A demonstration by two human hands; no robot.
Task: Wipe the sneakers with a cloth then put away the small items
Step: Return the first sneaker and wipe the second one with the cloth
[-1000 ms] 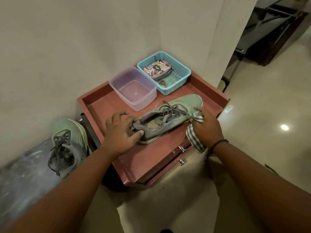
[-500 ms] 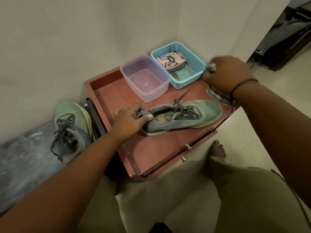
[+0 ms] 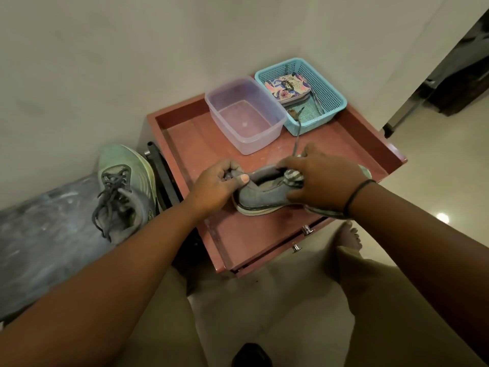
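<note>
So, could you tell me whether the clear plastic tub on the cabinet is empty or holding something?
Empty: the tub has no lid, and its bare bottom shows.

Red-brown table (image 3: pixel 254 235) with a raised rim and two metal drawer knobs (image 3: pixel 307 230) on its front, set in a corner of pale walls (image 3: pixel 105 62); glossy light floor (image 3: pixel 423 160) to the right; dark furniture (image 3: pixel 460 83) beyond the doorway; grey mottled slab (image 3: pixel 39 234) at left
</note>
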